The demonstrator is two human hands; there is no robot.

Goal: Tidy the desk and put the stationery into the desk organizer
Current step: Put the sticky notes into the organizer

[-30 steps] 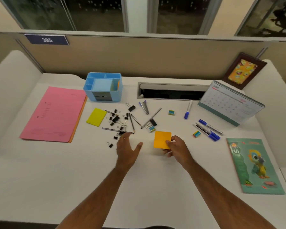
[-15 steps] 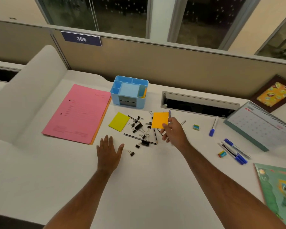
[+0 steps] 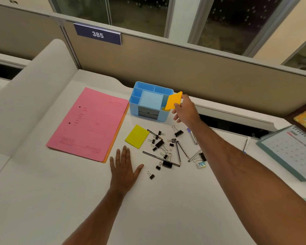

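A blue desk organizer (image 3: 136, 89) stands at the back of the white desk. My right hand (image 3: 185, 112) pinches an orange sticky-note pad (image 3: 173, 101) and holds it tilted over the organizer's right-hand compartment. My left hand (image 3: 124, 167) lies flat on the desk, fingers spread, holding nothing. A yellow sticky-note pad (image 3: 137, 136) lies in front of the organizer. To its right are scattered several black binder clips (image 3: 167, 163) and pencils (image 3: 160, 158). A small eraser (image 3: 201, 164) lies beside them.
A pink folder (image 3: 90, 122) on an orange one lies at the left. A desk calendar (image 3: 288, 149) stands at the right, with a picture frame (image 3: 305, 117) behind it. A cable slot (image 3: 233, 123) runs along the back. A beige partition closes the far side.
My right hand has lifted the orange pad from the desk and carried it back and left to the organizer. My left hand has settled flat. The view has shifted left.
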